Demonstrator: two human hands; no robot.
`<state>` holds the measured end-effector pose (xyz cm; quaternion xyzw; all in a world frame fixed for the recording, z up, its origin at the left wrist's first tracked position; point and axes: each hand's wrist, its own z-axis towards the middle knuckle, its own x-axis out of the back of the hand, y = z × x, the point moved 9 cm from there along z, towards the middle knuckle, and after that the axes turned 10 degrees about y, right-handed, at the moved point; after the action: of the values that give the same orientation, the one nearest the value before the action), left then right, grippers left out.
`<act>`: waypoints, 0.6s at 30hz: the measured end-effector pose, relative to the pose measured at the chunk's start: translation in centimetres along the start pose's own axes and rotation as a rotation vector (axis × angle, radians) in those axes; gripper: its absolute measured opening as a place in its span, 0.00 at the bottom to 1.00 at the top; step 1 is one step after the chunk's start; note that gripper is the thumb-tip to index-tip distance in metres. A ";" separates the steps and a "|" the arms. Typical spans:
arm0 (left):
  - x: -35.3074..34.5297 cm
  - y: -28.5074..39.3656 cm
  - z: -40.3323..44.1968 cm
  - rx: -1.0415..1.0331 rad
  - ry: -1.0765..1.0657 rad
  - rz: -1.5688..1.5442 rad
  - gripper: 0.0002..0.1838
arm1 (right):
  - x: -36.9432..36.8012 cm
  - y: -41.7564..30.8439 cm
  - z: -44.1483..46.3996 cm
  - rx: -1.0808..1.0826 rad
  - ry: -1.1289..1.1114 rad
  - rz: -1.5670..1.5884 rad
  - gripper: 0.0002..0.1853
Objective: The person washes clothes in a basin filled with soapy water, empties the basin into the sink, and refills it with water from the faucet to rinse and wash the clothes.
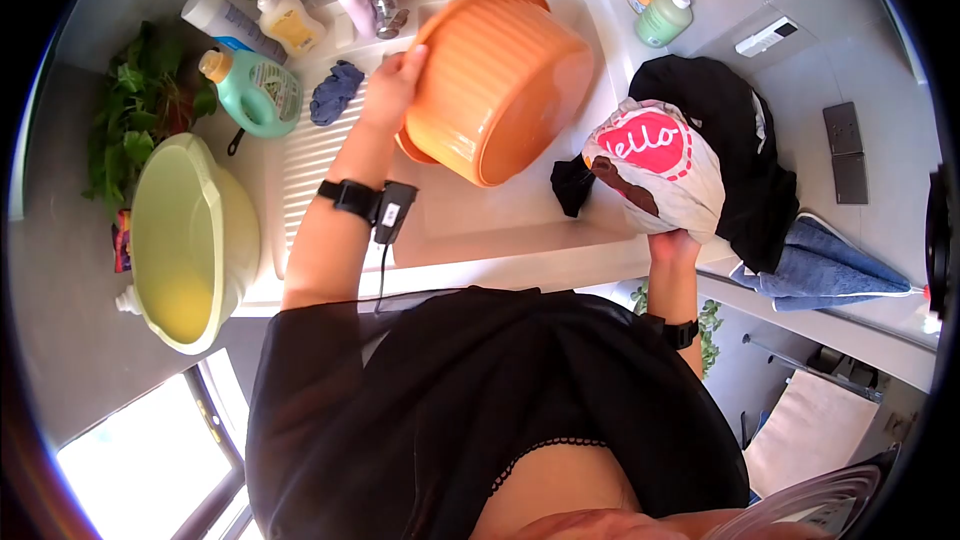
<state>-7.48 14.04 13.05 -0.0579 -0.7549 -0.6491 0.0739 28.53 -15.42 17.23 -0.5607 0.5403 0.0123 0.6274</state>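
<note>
My left hand (395, 85) grips the rim of an orange ribbed basin (490, 80), fingers closed on its left side. The basin is tipped over the white sink (470, 230), its outer wall and base facing me. To the right, my right hand (674, 245) is under a bundled white garment (690, 195) with a pink "Hello" print, holding it from below; most of the fingers are hidden. Behind and beside that bundle lies black clothing (740, 130), and a smaller dark piece of cloth (572, 187) hangs at its left, over the sink.
A yellow-green tub (235, 230) stands at the left, near a green detergent bottle (262, 95). Pump bottles (288, 20) and the faucet (388, 15) line the back. A dark blue cloth (337, 92) lies on the ribbed drainboard. A blue towel (835, 265) is at right.
</note>
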 end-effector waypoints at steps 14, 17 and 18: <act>4.5 -0.3 -4.5 0.028 -0.254 -0.484 0.27 | 0.8 -0.9 1.4 -0.008 0.036 0.025 0.31; 2.3 3.5 -8.2 -0.213 -0.511 -0.138 0.22 | 0.7 -1.5 1.6 0.000 0.057 0.035 0.32; 1.4 3.0 -9.2 -0.195 -0.548 -0.009 0.21 | 0.7 -1.8 1.5 0.013 0.062 0.043 0.32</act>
<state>-8.01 5.43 17.57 -0.2344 -0.6809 -0.6793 -0.1415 30.88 -15.41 17.68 -0.5449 0.5713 0.0048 0.6137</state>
